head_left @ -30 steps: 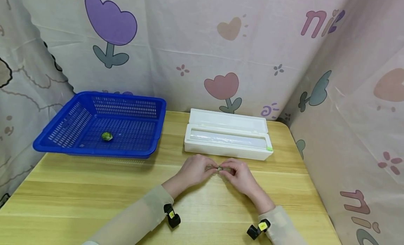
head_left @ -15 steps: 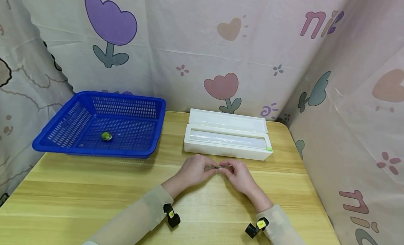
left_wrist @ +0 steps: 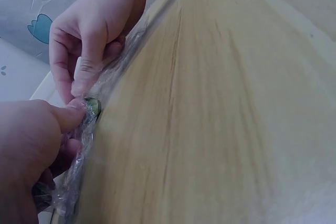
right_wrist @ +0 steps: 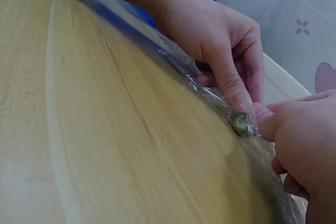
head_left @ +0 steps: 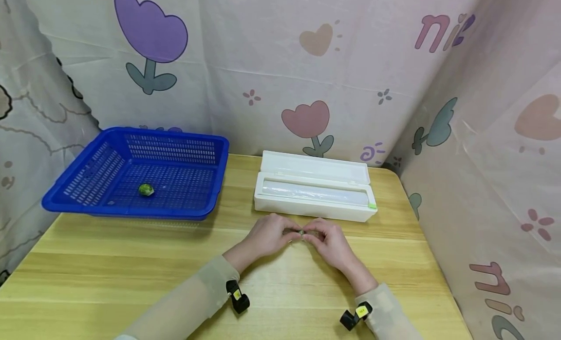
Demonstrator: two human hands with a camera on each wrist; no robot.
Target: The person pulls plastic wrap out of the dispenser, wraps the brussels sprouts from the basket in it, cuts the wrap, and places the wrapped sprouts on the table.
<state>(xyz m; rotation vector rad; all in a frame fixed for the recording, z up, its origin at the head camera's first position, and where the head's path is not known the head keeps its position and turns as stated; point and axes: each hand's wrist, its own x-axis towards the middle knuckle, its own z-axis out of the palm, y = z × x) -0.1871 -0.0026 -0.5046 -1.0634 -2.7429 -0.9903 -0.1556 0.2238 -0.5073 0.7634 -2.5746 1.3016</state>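
Note:
A small green ball, apparently a Brussels sprout (right_wrist: 242, 124), sits in crinkled clear cling film (left_wrist: 71, 187) low over the wooden table. My left hand (head_left: 268, 236) pinches the film at its left side between thumb and fingers. From the right, my right hand (head_left: 329, 243) pinches the film close beside it, so the fingertips nearly meet. Film trails out under both hands in the wrist views. In the head view the fingers hide most of the green ball. Behind the hands lies a white cling film box (head_left: 313, 211), lid up, with a roll inside.
A blue plastic basket (head_left: 144, 212) stands at the back left, holding one round green piece (head_left: 146, 189) with a pale, shiny patch. Patterned cloth (head_left: 245, 47) hangs behind and to the right of the wooden table (head_left: 131, 262).
Both hands keep their pinch on the film around the green ball, with only slight finger shifts. The whole head view has drifted a few pixels. Basket and box stay put.

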